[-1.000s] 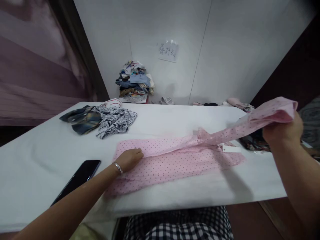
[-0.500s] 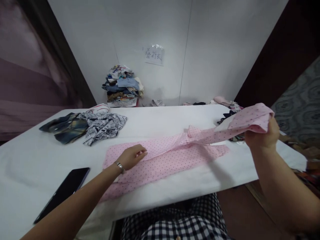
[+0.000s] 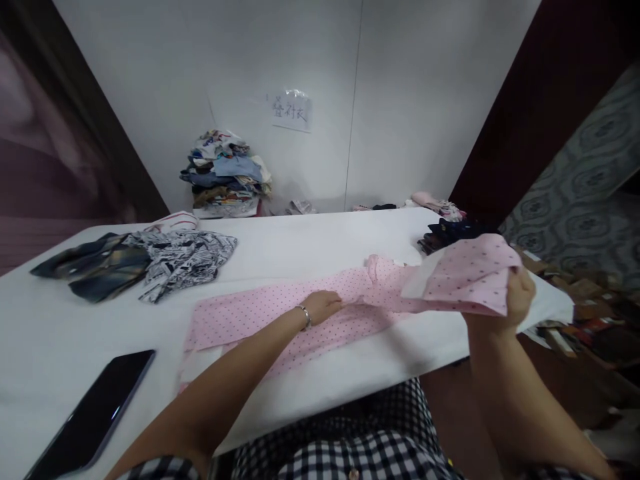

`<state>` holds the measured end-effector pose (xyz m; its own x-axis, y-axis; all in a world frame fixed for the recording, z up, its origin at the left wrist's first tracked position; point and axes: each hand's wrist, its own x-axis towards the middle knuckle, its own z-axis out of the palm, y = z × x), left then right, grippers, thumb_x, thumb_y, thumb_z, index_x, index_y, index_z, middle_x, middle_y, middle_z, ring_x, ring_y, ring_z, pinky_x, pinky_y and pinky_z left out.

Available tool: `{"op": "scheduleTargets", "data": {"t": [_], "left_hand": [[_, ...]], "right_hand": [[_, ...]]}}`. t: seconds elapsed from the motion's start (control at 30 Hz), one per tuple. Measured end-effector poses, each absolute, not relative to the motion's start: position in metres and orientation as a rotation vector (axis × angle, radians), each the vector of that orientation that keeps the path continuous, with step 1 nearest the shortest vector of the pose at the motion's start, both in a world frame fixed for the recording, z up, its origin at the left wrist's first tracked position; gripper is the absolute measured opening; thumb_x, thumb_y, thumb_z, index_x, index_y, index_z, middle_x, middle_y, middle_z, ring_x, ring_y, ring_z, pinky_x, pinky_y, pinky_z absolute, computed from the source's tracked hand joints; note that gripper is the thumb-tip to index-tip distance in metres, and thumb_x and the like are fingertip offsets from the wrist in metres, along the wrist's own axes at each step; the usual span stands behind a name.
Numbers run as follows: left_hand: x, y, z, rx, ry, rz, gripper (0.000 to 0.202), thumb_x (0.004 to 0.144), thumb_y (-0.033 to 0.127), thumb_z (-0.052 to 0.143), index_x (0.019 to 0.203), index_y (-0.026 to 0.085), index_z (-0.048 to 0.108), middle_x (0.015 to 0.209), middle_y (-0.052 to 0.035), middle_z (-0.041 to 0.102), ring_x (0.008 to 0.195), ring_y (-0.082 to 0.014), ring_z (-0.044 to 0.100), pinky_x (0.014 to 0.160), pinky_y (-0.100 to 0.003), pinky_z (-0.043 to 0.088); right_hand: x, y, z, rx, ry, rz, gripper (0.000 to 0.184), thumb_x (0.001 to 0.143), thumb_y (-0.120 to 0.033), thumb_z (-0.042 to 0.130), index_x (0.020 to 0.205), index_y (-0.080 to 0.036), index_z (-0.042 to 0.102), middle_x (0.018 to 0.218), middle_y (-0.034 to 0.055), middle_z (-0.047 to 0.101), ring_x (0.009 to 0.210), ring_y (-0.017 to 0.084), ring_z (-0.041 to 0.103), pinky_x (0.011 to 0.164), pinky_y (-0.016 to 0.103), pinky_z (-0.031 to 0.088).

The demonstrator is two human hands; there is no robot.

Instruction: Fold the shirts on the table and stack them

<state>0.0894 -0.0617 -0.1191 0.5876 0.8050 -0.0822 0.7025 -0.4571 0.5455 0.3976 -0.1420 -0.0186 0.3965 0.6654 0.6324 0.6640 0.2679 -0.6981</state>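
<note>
Right hand (image 3: 517, 297) clamped on lifted end of soft pink dotted shirt (image 3: 250, 313), swung inward, left hand (image 3: 325, 305) flat on it, slid rightward along desk (image 3: 310, 243) front edge

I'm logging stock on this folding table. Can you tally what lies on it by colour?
Pink dotted shirt: 1
Dark plaid garment: 1
Black-and-white print garment: 1
White red-striped piece: 1
Black phone: 1
Dark heap, far right: 1
Total: 6

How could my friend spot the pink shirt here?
Look at the white table. Across its near edge lies the pink shirt, with the left hand resting on its middle and the right hand holding one end up. It alone is pink with tiny dots; the crumpled clothes beyond are dark or black-and-white.
</note>
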Motion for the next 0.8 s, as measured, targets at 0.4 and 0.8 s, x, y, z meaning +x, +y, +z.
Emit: {"op": "scheduleTargets", "data": {"t": [0.4,0.8], "left_hand": [[0.057,-0.121,-0.060,1.397,0.871,1.203,0.083,0.077,0.071,-0.015,0.144,0.037,0.020,0.145,-0.0009,0.040,0.128,-0.0253,0.043,0.094,-0.050,0.046],[-0.003,-0.126,-0.115,0.587,0.583,1.225,0.047,0.089,0.054,0.034,0.114,0.026,0.062,0.125,-0.0025,0.060,0.124,-0.0265,0.048,0.106,-0.051,0.035]], "right_hand": [[0.260,-0.049,0.042,-0.677,-2.087,0.747,0.035,0.081,-0.041,0.056,0.116,-0.035,0.061,0.120,-0.0016,0.059,0.116,0.022,0.051,0.090,0.038,0.048],[0.366,0.068,-0.091,-1.703,-1.999,0.880,0.046,0.063,-0.002,0.054,0.103,-0.018,0.071,0.115,0.0083,0.066,0.104,0.028,0.061,0.090,0.039,0.048]]}}
